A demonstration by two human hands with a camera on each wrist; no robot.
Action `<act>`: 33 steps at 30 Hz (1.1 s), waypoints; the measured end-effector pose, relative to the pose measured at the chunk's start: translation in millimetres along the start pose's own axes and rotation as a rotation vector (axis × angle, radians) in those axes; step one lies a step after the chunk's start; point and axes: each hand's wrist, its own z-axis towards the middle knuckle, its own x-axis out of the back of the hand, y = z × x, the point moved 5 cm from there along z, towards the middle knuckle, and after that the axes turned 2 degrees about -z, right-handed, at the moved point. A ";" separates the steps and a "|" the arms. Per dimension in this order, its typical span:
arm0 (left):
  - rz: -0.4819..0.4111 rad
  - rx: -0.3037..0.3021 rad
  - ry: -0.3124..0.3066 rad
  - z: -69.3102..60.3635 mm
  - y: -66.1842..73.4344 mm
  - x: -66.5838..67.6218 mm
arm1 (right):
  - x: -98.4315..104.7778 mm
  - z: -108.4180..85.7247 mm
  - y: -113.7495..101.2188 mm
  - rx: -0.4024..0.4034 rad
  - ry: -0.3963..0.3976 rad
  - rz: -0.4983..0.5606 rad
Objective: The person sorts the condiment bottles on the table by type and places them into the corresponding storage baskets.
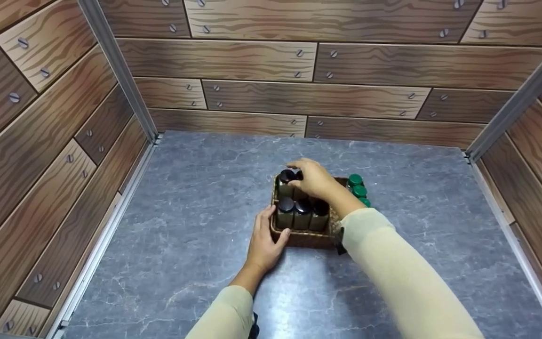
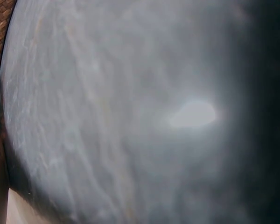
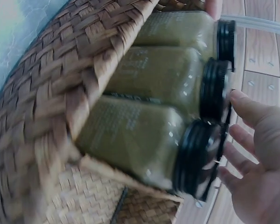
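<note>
A brown woven basket (image 1: 306, 240) holds several square jars with black lids; their greenish-brown contents show in the right wrist view. My left hand (image 1: 265, 242) grips the basket's near left corner, fingers along the left wall and thumb at the front rim. Over the back row, my right hand (image 1: 317, 180) curves its thumb and fingers around the lid of a black-lidded jar (image 1: 299, 176). A front-row jar (image 3: 130, 137) partly hides that contact in the right wrist view. Another back-row jar (image 1: 286, 176) stands just left of the right fingers.
Several green-lidded containers (image 1: 355, 180) stand at the basket's right side, partly behind the right forearm. The basket rests on a grey marbled tabletop (image 1: 195, 226). Wood-patterned walls (image 1: 252, 61) enclose the back and sides, with metal rails (image 1: 120, 70) at the corners.
</note>
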 end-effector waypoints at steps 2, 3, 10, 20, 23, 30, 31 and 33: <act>0.001 0.001 0.002 -0.9 -0.6 0.7 | 3.2 -5.6 -2.2 0.000 -0.018 0.011; 0.004 0.003 0.005 -1.3 -0.8 1.2 | 4.9 -8.4 -3.1 0.002 -0.024 0.016; 0.015 -0.013 0.034 -2.0 -0.3 2.0 | 17.6 -30.0 -4.4 0.061 -0.026 0.005; 0.015 0.014 0.007 2.3 -1.0 -4.4 | 33.2 -63.3 10.7 0.020 0.015 0.019; 0.022 0.024 0.000 2.5 -1.6 -4.8 | 35.6 -73.9 13.0 0.014 0.025 0.038; 0.027 0.013 -0.001 1.3 -0.7 -2.4 | 45.6 -104.3 17.6 0.018 0.075 0.090; 0.027 0.009 0.004 1.1 -0.8 -1.9 | 47.1 -108.0 18.9 0.018 0.083 0.087; 0.027 0.009 0.005 0.3 -0.7 -0.8 | 49.7 -115.2 21.8 0.019 0.102 0.076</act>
